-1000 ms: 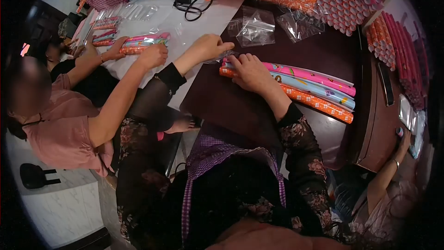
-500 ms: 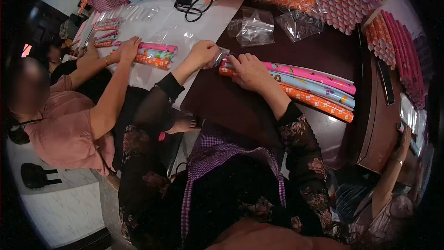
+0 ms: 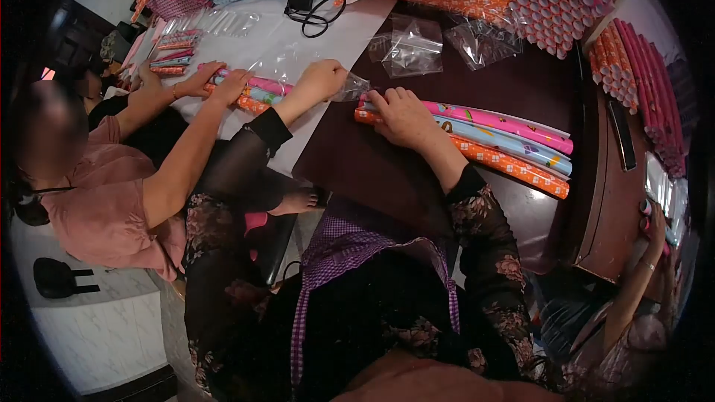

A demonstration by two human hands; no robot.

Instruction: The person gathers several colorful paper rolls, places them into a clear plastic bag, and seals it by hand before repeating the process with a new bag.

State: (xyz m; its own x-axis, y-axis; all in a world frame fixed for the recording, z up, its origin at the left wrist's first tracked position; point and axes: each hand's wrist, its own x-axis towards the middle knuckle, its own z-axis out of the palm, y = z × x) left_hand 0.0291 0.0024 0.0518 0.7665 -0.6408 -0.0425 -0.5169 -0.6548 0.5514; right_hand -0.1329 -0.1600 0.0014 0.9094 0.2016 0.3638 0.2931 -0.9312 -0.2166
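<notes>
Pink, blue and orange rolls (image 3: 514, 150) are laid side by side on the bench (image 3: 365, 167), right of centre. Their left ends are clasped by the right hand (image 3: 406, 117); clear film (image 3: 353, 89) is pinched by the left hand (image 3: 319, 82), set apart. Light, slippery, easily dented rolls are judged; a broad, gentle mid-length hold is advised.

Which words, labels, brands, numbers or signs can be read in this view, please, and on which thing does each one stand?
There are none that I can read.
The pink roll, blue roll and orange roll show printed figures and patterns; any lettering among them is too small to tell.
The clear packets and black phone-like slab show no legible mark.
</notes>
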